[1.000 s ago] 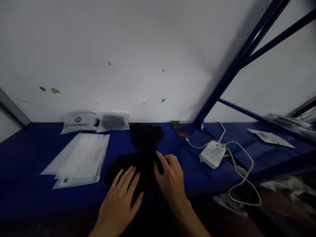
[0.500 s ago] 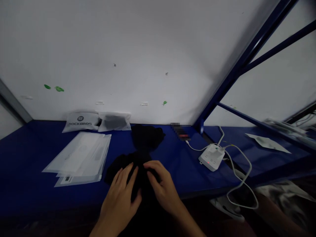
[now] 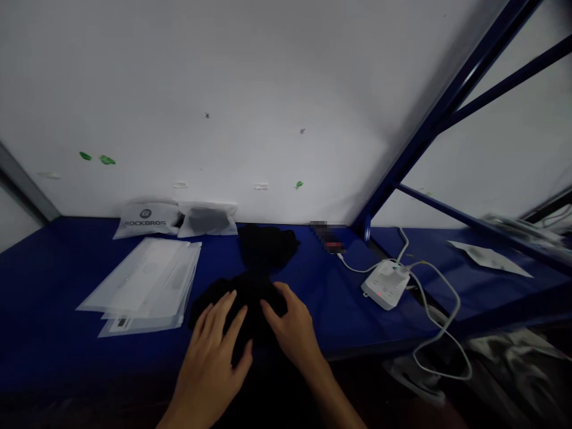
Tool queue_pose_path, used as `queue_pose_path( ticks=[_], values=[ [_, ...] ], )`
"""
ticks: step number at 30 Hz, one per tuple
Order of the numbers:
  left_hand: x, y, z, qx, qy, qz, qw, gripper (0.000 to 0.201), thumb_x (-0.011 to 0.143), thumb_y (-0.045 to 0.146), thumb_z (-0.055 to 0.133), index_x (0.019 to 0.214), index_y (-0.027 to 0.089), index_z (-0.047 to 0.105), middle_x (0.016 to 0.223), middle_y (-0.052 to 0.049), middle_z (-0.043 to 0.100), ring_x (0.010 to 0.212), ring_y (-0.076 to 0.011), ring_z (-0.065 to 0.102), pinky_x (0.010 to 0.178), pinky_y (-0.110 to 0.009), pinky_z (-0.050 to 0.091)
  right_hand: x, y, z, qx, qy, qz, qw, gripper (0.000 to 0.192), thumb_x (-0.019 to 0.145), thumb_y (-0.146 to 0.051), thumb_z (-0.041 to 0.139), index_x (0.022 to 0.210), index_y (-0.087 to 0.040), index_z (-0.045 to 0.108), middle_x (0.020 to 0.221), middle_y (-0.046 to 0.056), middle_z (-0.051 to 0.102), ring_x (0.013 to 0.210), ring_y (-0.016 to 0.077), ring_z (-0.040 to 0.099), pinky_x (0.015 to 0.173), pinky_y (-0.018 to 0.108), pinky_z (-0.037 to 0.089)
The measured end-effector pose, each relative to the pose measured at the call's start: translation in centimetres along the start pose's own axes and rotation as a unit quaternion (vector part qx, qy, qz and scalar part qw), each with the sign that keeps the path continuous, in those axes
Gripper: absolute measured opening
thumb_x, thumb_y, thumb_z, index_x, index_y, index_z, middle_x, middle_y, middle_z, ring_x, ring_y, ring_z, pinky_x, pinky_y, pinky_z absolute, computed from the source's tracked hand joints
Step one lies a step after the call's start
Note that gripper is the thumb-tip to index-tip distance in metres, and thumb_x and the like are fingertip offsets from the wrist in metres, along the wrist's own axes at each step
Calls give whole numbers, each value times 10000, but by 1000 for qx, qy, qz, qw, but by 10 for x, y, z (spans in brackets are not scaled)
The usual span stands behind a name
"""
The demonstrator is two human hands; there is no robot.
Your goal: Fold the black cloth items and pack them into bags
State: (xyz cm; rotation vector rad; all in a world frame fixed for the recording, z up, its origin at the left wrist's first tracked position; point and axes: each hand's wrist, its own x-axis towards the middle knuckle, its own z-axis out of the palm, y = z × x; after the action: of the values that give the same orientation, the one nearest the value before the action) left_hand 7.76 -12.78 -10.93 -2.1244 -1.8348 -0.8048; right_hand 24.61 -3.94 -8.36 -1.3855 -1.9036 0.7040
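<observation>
Hands, left [image 3: 214,351] and right [image 3: 292,328], lie flat, grip apart, on black cloth [image 3: 243,295], between plastic bags [image 3: 143,289] and power strip [image 3: 385,283].

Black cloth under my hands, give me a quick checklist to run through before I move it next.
1. Both hands on the cloth: ok. The left hand and right hand lie flat on the black cloth.
2. Cloth fully on the blue shelf: cannot tell; its near edge is lost in the dark.
3. Clear of the stack of clear bags: ok, a gap shows between them.
4. Clear of the second black piece behind: cannot tell; the two dark shapes merge.
5. Power strip and its cable away from the hands: ok, off to the right.
</observation>
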Motion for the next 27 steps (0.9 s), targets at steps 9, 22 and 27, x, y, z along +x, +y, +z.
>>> queue_pose_path(
  ticks=[9,22,27],
  values=[
    [-20,-14,-13,-114,-65,-46,990,679,943,339,546,1556,294,258,1509,-89,482,1353,-296,502,1019,-485,543,-9,-31,7,-193,100,-122,968,318,892,-237,571,1195,-234,667,955,114,633,876,291,597,731,435,483],
    [26,-33,-9,-262,-5,-247,933,364,945,472,513,1186,204,566,1178,-106,633,1102,-287,638,944,-506,545,-32,-42,11,53,-125,-262,956,244,860,-211,616,1094,-255,669,1146,70,601,1076,216,578,960,400,480],
    [32,-26,-2,-217,-36,-216,951,427,989,450,419,1318,190,495,1200,-140,620,1147,-307,616,960,-534,512,13,-19,-15,100,-70,-71,990,247,919,-327,589,1134,-231,667,1128,82,642,1032,218,627,937,384,509]
  ],
)
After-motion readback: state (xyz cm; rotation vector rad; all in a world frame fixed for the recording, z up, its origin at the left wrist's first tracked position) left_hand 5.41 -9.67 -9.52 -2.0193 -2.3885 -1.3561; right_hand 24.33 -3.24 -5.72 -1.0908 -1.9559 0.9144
